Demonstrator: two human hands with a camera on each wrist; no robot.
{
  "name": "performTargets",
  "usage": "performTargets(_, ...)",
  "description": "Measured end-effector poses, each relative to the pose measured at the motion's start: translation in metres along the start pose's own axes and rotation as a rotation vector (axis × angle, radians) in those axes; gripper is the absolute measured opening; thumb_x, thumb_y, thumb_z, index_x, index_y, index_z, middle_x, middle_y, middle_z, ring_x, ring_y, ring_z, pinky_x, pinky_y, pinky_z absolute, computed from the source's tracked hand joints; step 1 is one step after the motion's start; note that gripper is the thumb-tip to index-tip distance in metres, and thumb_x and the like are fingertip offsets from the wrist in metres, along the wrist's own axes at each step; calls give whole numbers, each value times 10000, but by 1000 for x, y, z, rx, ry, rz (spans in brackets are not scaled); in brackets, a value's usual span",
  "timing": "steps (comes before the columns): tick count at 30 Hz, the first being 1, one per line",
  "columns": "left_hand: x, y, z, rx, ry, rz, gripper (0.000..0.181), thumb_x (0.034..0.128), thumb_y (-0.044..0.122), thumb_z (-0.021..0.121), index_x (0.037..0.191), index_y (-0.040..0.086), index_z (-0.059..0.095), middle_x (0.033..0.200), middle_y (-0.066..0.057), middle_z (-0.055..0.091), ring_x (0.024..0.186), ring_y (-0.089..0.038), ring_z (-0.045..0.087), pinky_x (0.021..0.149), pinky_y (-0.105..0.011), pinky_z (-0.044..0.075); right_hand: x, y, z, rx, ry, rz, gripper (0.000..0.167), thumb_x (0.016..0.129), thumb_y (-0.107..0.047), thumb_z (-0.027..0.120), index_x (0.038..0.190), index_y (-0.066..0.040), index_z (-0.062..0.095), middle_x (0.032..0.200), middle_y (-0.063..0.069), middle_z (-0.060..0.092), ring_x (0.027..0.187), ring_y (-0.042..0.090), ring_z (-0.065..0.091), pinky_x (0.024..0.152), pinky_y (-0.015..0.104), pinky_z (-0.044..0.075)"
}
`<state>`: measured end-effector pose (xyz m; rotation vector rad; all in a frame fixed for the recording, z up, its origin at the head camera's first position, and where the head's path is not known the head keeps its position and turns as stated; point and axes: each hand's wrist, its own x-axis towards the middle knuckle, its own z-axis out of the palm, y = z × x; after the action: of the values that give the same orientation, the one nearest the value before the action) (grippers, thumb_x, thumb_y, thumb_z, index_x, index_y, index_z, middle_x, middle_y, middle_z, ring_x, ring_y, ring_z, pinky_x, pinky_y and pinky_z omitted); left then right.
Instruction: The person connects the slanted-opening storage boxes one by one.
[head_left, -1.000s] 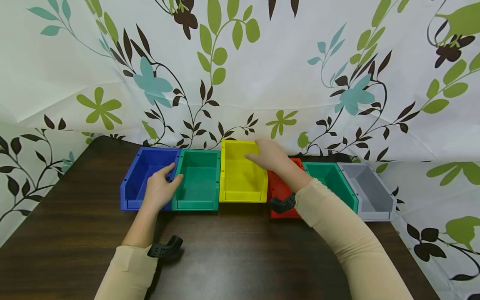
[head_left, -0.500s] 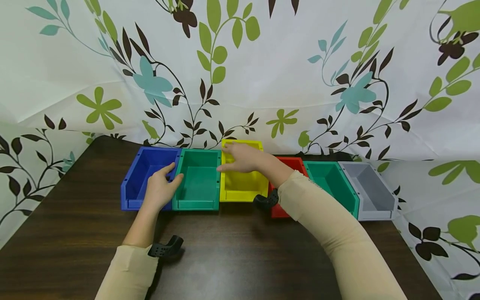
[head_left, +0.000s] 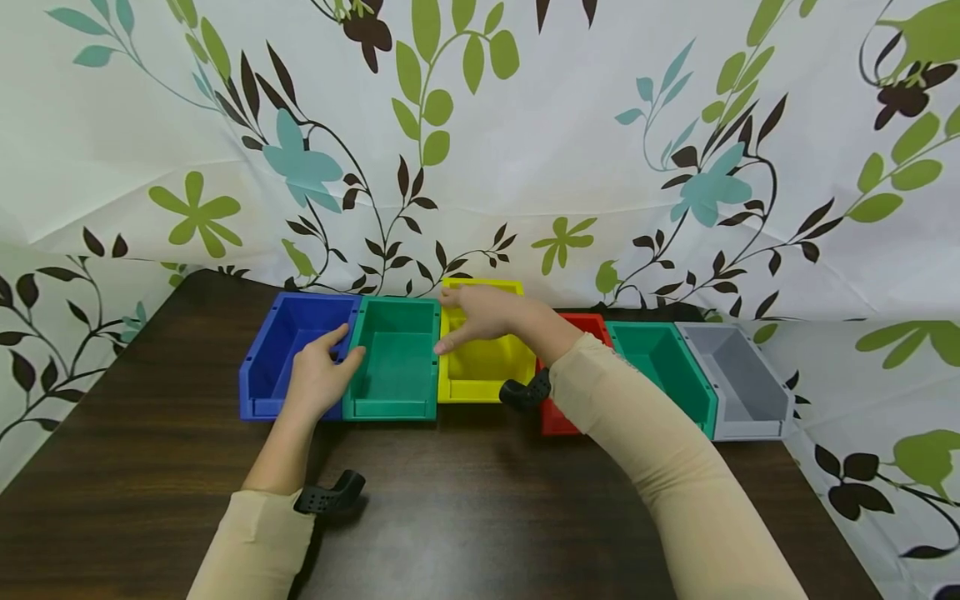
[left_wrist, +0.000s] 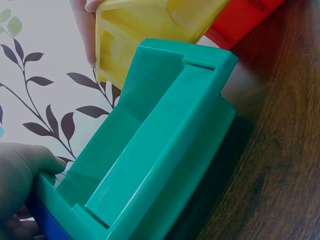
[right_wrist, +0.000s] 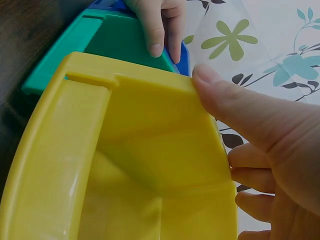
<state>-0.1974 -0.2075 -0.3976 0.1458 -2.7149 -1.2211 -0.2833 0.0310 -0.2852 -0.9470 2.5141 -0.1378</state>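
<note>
Blue bin, green bin and yellow bin stand side by side on the dark table. My left hand pinches the adjoining walls of the blue and green bins, its thumb on the green side. In the left wrist view, that thumb hooks over the green rim. Over the rear of the yellow bin is my right hand, thumb and fingers spread. The right wrist view has its thumb at the yellow rim and its fingers along another edge. Full fingertip contact is hard to see.
Right of the yellow bin sit a red bin, partly covered by my sleeve, a second green bin and a grey bin. Behind the row hangs a leaf-patterned cloth. Brown tabletop extends in front.
My right hand has moved left, from the yellow bin's right rim across to its left rear side, the thumb lowering slightly. The left hand and the bins stay in place.
</note>
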Motion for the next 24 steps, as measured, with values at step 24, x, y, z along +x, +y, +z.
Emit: performTargets(24,0,-1,0,11,7,14,565,939,275,555,1411,-2,413,1394,-291,442,595,-247,489,520,-305,385,7,-3,11,71,-25,44,897,805,-510,669,1498,-109,263,1593,44,152,1469,244,153,1182,401,193)
